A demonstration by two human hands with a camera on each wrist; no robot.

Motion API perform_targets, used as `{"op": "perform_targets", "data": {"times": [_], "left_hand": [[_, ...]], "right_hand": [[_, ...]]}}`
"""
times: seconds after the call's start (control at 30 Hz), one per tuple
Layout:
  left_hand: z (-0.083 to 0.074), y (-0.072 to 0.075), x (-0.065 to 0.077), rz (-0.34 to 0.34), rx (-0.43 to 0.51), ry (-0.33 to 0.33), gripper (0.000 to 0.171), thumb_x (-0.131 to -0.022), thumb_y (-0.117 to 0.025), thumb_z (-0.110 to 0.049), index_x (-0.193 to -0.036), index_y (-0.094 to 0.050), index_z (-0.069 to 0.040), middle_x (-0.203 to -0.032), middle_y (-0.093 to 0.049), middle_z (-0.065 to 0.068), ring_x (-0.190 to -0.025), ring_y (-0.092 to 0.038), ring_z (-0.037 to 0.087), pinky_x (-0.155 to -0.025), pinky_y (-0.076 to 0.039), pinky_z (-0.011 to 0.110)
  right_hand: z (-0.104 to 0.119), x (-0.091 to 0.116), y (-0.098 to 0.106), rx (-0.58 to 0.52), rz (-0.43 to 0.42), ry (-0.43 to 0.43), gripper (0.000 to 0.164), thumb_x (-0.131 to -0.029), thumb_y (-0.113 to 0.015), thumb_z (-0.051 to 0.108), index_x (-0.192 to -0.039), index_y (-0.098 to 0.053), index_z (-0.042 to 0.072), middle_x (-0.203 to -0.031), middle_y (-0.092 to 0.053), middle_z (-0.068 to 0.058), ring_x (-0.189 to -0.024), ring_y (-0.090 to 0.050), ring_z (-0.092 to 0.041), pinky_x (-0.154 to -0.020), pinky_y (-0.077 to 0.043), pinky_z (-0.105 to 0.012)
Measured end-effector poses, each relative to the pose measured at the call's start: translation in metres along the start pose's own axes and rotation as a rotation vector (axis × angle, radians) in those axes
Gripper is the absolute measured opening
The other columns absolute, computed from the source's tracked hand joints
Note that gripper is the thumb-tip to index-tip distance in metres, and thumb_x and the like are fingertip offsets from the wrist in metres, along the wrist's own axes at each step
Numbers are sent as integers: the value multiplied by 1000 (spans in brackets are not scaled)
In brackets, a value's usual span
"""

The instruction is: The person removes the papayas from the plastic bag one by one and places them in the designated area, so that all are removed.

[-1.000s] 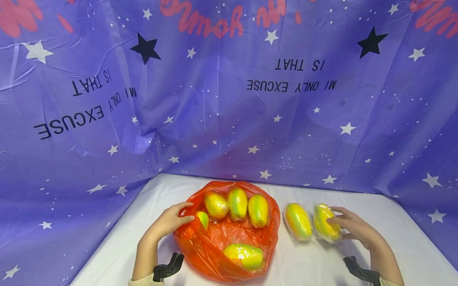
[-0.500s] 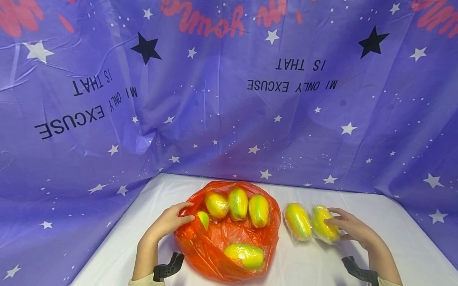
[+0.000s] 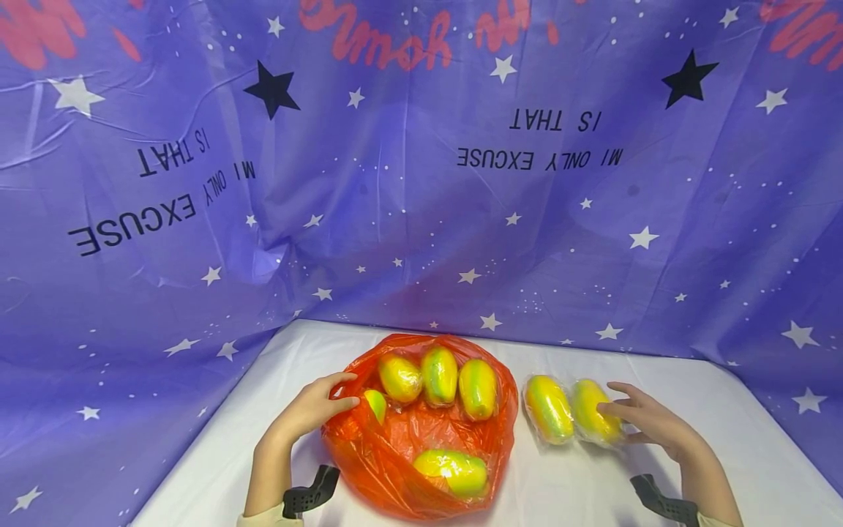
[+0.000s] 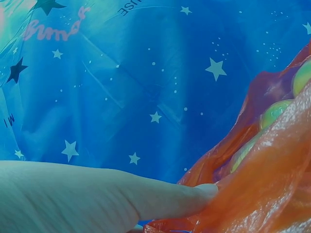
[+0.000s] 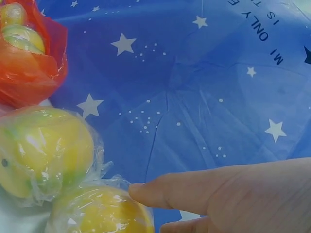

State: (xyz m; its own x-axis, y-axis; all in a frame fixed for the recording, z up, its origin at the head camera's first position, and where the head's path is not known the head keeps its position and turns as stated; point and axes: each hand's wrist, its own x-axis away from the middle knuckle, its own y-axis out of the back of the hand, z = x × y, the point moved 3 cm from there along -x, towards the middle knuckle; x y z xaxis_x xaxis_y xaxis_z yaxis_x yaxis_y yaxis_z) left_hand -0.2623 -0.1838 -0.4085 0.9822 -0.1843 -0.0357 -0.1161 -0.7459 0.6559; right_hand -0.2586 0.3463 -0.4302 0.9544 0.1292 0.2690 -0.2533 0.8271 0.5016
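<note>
My left hand pinches the left rim of a red plastic bag between thumb and fingers; in the left wrist view the thumb lies on the film. Inside the opened bag are several yellow-green mangoes, among them a front one lying on its side. Right of the bag, two mangoes in clear wrap sit side by side on the table, the left one and the right one. My right hand is at the right mango, fingers loosely extended, one fingertip touching its wrap in the right wrist view.
A white cloth covers the table. Purple star-printed sheeting hangs behind and along both sides. Black wrist mounts are on both wrists.
The right mango has shifted slightly left, closer to its neighbour, with my right hand following, its upper finger now off the fruit. My left hand stays at the bag's rim.
</note>
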Motion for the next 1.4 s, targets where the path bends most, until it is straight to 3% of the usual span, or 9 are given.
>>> {"op": "perform_targets", "data": {"times": [0.57, 0.9, 1.17, 1.4], "left_hand": [[-1, 0, 0, 4, -6, -12, 46, -88, -70, -20, -129, -59, -2, -132, -55, 21, -126, -44, 43, -103, -32, 62], [-2, 0, 1, 5, -9, -4, 46, -88, -70, -20, -129, -59, -2, -132, -55, 21, -126, -44, 43, -103, -32, 62], [-2, 0, 1, 2, -13, -5, 45, -88, -69, -19, -128, -59, -1, -132, -55, 21, -126, -45, 43, -103, -32, 62], [-1, 0, 0, 1, -15, -3, 46, -88, -69, -20, -128, -59, -2, -132, -55, 21, -126, -45, 43, -103, -32, 62]], "right_hand": [[10, 10, 6, 18, -33, 29, 81, -98, -55, 32, -146, -8, -13, -137, -30, -44, -118, -47, -50, -84, -53, -52], [26, 19, 10, 58, -94, 42, 82, -99, -54, 35, -147, -8, -12, -137, -29, -44, -121, -42, -54, -83, -54, -49], [45, 28, 5, 68, -165, 120, 77, -99, -54, 34, -147, -14, -10, -138, -30, -42, -121, -42, -54, -82, -55, -43], [59, 29, -7, 90, -170, 187, 72, -97, -58, 31, -147, -22, -7, -138, -35, -39, -118, -47, -50, -85, -53, -49]]}}
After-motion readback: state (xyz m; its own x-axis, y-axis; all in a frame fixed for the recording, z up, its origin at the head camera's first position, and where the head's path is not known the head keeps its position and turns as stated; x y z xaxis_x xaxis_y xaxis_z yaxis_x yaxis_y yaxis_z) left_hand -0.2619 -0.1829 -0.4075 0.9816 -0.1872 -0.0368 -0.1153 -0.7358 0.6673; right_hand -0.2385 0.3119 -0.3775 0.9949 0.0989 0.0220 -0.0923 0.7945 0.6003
